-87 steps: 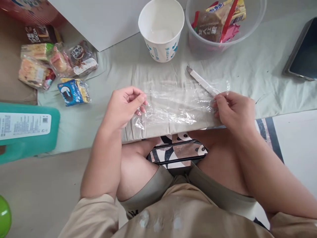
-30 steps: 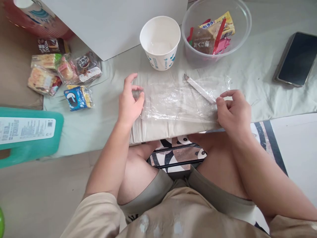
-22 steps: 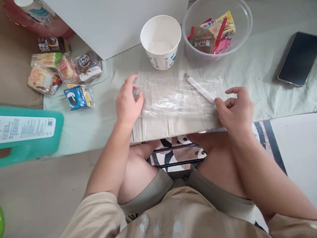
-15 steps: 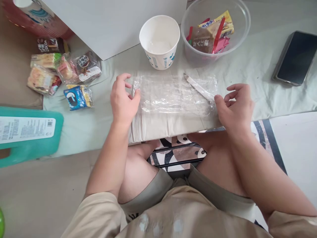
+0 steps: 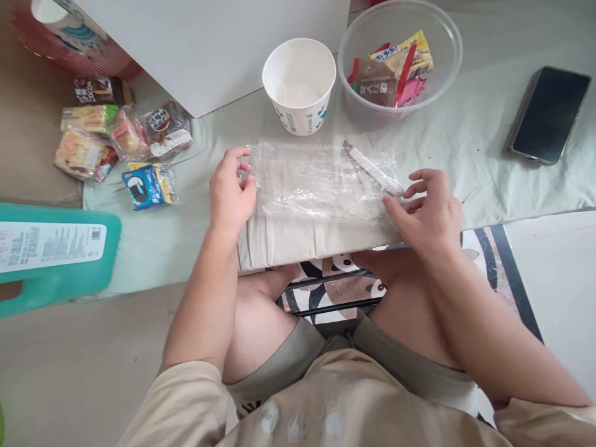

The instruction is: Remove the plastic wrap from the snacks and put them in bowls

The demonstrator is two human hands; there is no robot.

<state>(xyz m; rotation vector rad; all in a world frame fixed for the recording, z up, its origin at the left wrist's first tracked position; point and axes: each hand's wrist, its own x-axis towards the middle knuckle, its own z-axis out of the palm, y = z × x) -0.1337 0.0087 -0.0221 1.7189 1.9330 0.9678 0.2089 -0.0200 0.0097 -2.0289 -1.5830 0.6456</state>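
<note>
A clear plastic bag (image 5: 316, 186) lies flat and wrinkled on the cloth-covered table in front of me. A slim white utility knife (image 5: 367, 164) with a dark angled tip rests slantwise on its right part. At the bag's left edge is my left hand (image 5: 231, 189), with loosely curled fingers and the thumb apart from them. My right hand (image 5: 431, 208) is at the lower right corner, its thumb and fingers spread near the knife's lower end. Neither hand visibly grips anything. A white paper cup (image 5: 299, 87) stands just beyond the bag.
A clear plastic tub (image 5: 447, 68) with several wrapped snacks stands behind to the right. A black phone (image 5: 549, 115) lies far right. Several packaged snacks (image 5: 149, 186) are at the left, near a green jug (image 5: 105, 248). A large white box (image 5: 218, 49) is at the back.
My right hand has moved left, toward the middle, and the bag's right edge has shifted left too. My left hand has moved slightly. The whole view has shifted a little.
</note>
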